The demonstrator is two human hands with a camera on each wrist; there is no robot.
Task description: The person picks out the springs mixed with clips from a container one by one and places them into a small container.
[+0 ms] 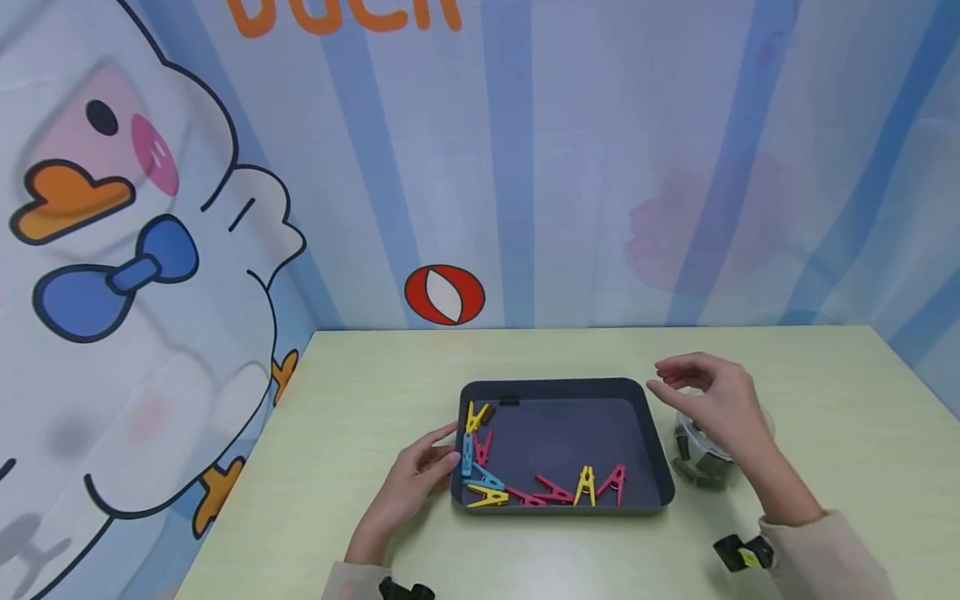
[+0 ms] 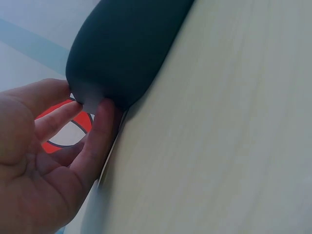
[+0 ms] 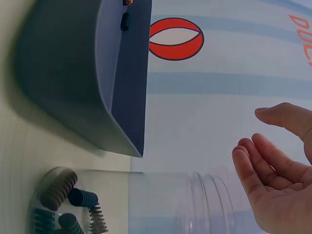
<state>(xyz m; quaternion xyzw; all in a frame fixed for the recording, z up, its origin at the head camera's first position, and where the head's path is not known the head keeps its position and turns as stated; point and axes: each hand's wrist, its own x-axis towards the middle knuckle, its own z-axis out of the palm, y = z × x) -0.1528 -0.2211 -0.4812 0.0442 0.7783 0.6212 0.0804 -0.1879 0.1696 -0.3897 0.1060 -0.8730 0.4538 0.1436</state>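
Observation:
A dark grey tray holds several yellow, blue and pink clothespins along its left and front sides. Inside it are also a brown spring by the left wall and a dark green spring at the back. My left hand touches the tray's outer left side; in the left wrist view its loosely extended fingers meet the dark wall. Above a clear jar is my right hand, fingers gently bent, thumb apart, nothing between them. Several brown and dark springs lie at the jar's bottom.
The pale wooden table ends at a patterned curtain with blue stripes and a cartoon duck. The jar stands close to the tray's right side, its mouth upward.

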